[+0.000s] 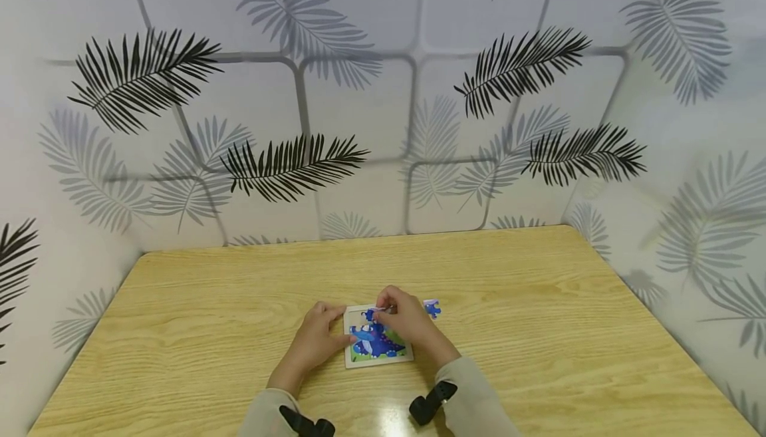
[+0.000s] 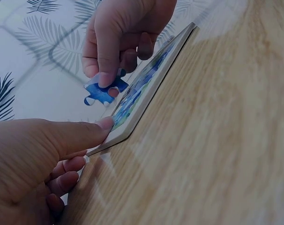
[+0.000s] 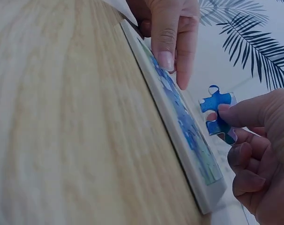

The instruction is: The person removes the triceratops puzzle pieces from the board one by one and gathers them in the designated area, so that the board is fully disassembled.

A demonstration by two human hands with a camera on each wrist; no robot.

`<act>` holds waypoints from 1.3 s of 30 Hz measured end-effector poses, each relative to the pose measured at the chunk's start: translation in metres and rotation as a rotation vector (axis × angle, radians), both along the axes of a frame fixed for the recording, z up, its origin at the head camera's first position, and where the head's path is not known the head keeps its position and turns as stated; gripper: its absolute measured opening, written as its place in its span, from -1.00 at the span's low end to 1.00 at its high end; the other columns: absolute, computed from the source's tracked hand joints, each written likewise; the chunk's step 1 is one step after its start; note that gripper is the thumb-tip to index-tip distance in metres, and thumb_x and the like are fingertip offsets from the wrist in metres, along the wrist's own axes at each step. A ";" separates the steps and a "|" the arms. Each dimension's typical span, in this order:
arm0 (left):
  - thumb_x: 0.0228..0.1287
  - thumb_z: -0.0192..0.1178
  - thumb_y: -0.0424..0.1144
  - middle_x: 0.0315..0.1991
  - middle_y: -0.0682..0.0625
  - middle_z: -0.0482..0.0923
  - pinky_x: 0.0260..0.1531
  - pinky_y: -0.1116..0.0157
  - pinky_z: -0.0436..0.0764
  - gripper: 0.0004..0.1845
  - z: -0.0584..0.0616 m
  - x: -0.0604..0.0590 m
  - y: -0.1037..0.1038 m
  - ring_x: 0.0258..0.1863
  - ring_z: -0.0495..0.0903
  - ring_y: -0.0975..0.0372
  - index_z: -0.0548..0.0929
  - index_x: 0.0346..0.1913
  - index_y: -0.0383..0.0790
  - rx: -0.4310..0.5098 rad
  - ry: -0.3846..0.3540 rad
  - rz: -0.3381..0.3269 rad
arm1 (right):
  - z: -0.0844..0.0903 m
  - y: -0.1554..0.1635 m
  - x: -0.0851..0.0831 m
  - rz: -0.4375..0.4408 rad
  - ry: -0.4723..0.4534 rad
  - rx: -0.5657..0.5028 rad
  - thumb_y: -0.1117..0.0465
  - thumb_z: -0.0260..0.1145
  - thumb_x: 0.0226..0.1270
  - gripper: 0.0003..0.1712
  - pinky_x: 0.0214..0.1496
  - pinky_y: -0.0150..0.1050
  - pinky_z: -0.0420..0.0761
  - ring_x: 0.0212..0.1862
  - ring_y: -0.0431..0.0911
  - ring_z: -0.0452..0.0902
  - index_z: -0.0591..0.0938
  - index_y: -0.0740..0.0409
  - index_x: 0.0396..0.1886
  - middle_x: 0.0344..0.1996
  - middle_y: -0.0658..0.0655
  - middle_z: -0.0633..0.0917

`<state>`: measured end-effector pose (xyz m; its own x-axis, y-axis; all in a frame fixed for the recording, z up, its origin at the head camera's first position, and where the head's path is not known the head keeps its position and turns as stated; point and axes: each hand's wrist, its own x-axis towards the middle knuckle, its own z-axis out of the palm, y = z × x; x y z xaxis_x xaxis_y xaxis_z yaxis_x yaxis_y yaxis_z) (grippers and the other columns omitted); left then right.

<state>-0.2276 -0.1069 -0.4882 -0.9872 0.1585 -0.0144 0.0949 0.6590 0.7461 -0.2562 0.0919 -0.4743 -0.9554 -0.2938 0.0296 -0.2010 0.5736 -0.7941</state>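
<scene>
left hand point(image 2: 34, 154) steadies puzzle board point(image 2: 146, 89) | right hand point(image 3: 261, 145) pinches blue piece point(image 3: 217, 112)

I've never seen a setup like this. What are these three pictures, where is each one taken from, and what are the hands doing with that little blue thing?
No machine here: a person works with two bare hands and wears three cameras. The wide picture comes from a camera on the head, looking down at a wooden table. The two close pictures come from cameras strapped to each wrist. On the table lies a small puzzle board with a blue picture. The left hand steadies the board's edge with its thumb. The right hand pinches a blue puzzle piece just above the board. Another loose piece lies on the table beside the board.
</scene>
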 end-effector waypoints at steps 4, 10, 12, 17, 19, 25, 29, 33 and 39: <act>-0.02 0.34 -0.09 -0.07 0.00 0.33 0.07 0.05 0.31 -0.36 0.000 0.000 0.001 0.01 0.31 0.11 0.45 0.17 -0.22 -0.006 -0.006 0.003 | 0.005 0.009 -0.002 -0.047 0.020 -0.075 0.22 0.27 0.18 -0.89 -0.36 -0.32 0.37 -0.39 -0.13 0.34 0.49 0.04 -0.33 -0.42 -0.02 0.53; -0.04 0.35 -0.09 -0.04 -0.02 0.34 0.08 0.04 0.30 -0.35 0.000 0.000 0.001 0.04 0.31 0.09 0.45 0.17 -0.21 -0.016 0.001 0.009 | 0.013 0.033 -0.008 -0.165 0.054 -0.143 0.26 0.29 0.15 -0.91 -0.32 -0.29 0.36 -0.37 -0.13 0.35 0.56 0.11 -0.33 -0.45 0.01 0.56; -0.04 0.35 -0.09 -0.04 -0.02 0.35 0.09 0.04 0.29 -0.35 0.000 0.000 0.001 0.05 0.31 0.08 0.45 0.17 -0.22 -0.019 0.006 0.008 | 0.013 0.045 -0.011 -0.193 0.042 -0.155 0.26 0.29 0.15 -0.91 -0.35 -0.29 0.37 -0.40 -0.12 0.35 0.57 0.13 -0.33 -0.46 0.02 0.58; -0.05 0.35 -0.08 -0.03 -0.02 0.34 0.09 0.02 0.28 -0.34 -0.001 0.000 0.001 0.07 0.30 0.07 0.45 0.17 -0.21 -0.016 0.004 0.007 | 0.010 0.072 -0.017 -0.259 -0.014 -0.148 0.20 0.28 0.17 -0.88 -0.36 -0.28 0.39 -0.39 -0.09 0.36 0.59 0.13 -0.30 -0.44 0.05 0.58; -0.05 0.35 -0.08 -0.02 -0.02 0.34 0.10 0.02 0.28 -0.34 -0.001 0.000 0.001 0.08 0.29 0.07 0.45 0.17 -0.21 -0.013 0.000 0.008 | 0.008 0.083 -0.018 -0.283 -0.032 -0.146 0.19 0.27 0.18 -0.86 -0.35 -0.29 0.40 -0.37 -0.09 0.39 0.59 0.14 -0.30 -0.44 0.06 0.57; -0.05 0.35 -0.08 -0.01 -0.01 0.34 0.10 0.01 0.27 -0.34 -0.002 -0.001 0.001 0.09 0.29 0.07 0.45 0.18 -0.21 -0.007 0.001 0.006 | 0.001 0.110 -0.019 -0.311 -0.051 -0.188 0.26 0.26 0.18 -0.82 -0.38 -0.32 0.41 -0.41 -0.13 0.42 0.56 0.29 -0.26 -0.48 0.09 0.55; -0.05 0.35 -0.07 -0.02 -0.02 0.34 0.09 0.02 0.28 -0.34 -0.003 -0.001 0.001 0.08 0.29 0.07 0.45 0.18 -0.20 -0.018 0.008 0.002 | -0.005 0.121 -0.021 -0.343 -0.065 -0.163 0.27 0.27 0.17 -0.82 -0.48 -0.35 0.36 -0.49 -0.16 0.35 0.56 0.30 -0.27 -0.51 0.06 0.54; -0.04 0.35 -0.08 -0.02 -0.02 0.34 0.09 0.02 0.28 -0.34 -0.002 0.000 0.001 0.08 0.29 0.07 0.45 0.18 -0.21 -0.018 0.002 0.002 | -0.008 0.127 -0.021 -0.358 -0.076 -0.146 0.27 0.27 0.16 -0.81 -0.54 -0.35 0.33 -0.54 -0.16 0.32 0.57 0.30 -0.27 -0.53 0.06 0.54; -0.04 0.35 -0.08 -0.01 -0.03 0.34 0.10 0.02 0.28 -0.34 0.000 0.001 0.002 0.07 0.29 0.07 0.44 0.18 -0.20 -0.022 -0.005 0.005 | -0.006 0.129 -0.020 -0.325 -0.063 -0.109 0.27 0.27 0.17 -0.83 -0.49 -0.33 0.35 -0.50 -0.15 0.33 0.58 0.30 -0.29 -0.50 0.08 0.54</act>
